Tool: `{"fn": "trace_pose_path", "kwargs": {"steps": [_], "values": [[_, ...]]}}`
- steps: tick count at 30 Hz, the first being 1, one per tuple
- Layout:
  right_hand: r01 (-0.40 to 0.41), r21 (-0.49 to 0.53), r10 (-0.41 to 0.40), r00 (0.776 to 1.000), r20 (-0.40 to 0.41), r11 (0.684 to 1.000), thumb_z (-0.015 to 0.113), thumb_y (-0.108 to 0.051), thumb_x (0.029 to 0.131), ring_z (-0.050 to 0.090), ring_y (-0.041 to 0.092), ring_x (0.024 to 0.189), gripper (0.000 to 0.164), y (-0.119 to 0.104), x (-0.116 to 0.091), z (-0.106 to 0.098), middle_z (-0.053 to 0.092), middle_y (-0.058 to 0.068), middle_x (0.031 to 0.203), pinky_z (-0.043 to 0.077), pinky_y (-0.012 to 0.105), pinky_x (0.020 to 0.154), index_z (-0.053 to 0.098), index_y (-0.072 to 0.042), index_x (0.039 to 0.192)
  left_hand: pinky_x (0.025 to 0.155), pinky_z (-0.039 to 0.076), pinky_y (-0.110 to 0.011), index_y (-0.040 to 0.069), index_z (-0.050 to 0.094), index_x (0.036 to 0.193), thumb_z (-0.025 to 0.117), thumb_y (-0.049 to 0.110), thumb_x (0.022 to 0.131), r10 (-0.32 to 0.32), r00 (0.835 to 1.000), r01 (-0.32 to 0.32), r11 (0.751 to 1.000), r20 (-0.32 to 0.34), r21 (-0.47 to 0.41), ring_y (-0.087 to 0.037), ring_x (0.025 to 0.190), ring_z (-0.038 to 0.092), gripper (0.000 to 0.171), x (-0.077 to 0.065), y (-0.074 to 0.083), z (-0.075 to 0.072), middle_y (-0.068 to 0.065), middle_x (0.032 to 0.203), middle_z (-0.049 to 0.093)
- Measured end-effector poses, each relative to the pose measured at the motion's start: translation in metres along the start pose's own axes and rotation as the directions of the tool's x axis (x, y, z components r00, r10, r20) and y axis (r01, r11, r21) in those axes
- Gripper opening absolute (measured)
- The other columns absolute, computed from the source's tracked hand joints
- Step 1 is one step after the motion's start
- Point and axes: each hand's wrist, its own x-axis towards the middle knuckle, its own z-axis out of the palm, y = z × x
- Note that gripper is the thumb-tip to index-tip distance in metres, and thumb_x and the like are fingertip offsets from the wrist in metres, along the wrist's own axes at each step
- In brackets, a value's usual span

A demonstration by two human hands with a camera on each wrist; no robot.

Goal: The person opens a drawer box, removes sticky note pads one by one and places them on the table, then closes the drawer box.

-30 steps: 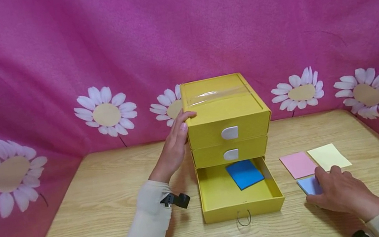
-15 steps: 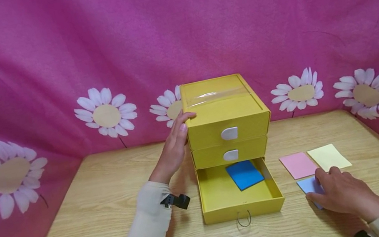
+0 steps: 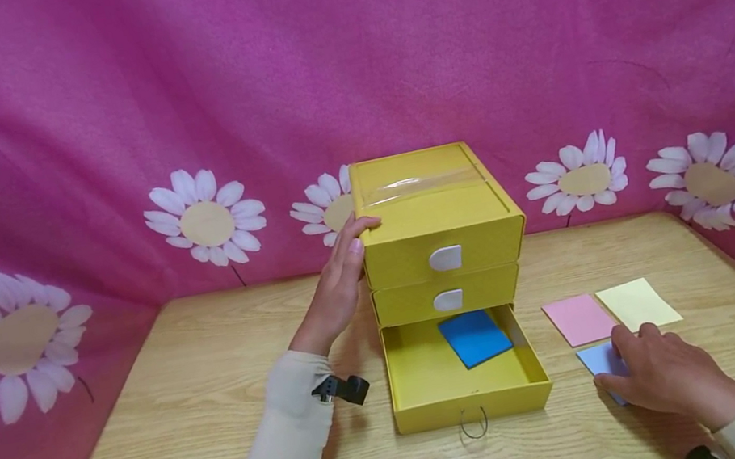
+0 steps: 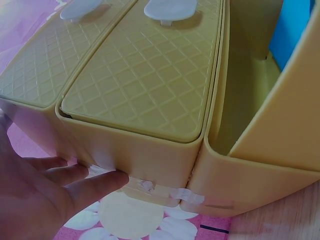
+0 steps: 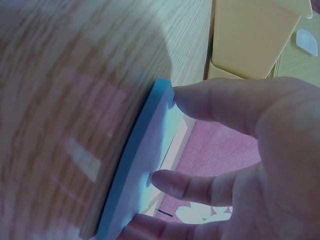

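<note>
My left hand [image 3: 336, 284] lies along the left side of a yellow drawer unit [image 3: 433, 205], its fingertips over the top edge. In the left wrist view the extended fingers [image 4: 97, 190] touch the unit's side. The bottom drawer [image 3: 473, 408] is pulled out and holds a blue sticky note pad [image 3: 475, 339]. On the right, my right hand [image 3: 669, 373] grips a light blue sticky note pad [image 3: 601, 361] low at the table. The right wrist view shows the thumb at one edge of this light blue pad [image 5: 145, 150] and bent fingers across it.
Beyond the right hand, a pink sticky note pad [image 3: 580, 320] and a pale yellow one [image 3: 639, 303] lie side by side on the wooden table [image 3: 224, 419]. A wire loop [image 3: 474, 425] hangs from the drawer front. A magenta cloth with daisies [image 3: 337, 54] stands behind.
The right hand has shifted slightly to the right, and more of the light blue pad shows beside its thumb. The left hand and drawer unit stay in place.
</note>
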Motion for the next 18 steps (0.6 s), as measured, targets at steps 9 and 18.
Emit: {"fn": "trace_pose_path", "kwargs": {"steps": [9,18], "values": [[0.018,0.002,-0.018,1.0,-0.007,1.0,0.072,-0.045,0.08,0.046,0.026,0.066,0.049,-0.0034,-0.0037,-0.0023,0.044,0.011,0.078,0.039,0.038,0.051,0.048,-0.005,0.096,0.104,0.031,-0.061,0.017,0.038,0.142,0.025,0.027,0.106,0.005,1.0,-0.005,1.0,-0.002,0.01,-0.029,0.145,0.013,0.039,-0.0003,0.0017,0.0005,-0.008,0.161,0.008],[0.01,0.012,-0.01,1.0,-0.001,1.0,0.071,-0.044,0.081,0.043,0.025,0.066,0.043,-0.0052,-0.0039,-0.0064,0.041,0.009,0.077,0.036,0.036,0.051,0.047,-0.009,0.09,0.104,0.031,-0.062,0.017,0.038,0.142,0.024,0.027,0.106,0.006,1.0,-0.006,1.0,-0.006,0.014,-0.029,0.145,0.013,0.039,-0.0001,0.0019,0.0007,-0.008,0.161,0.007]]}}
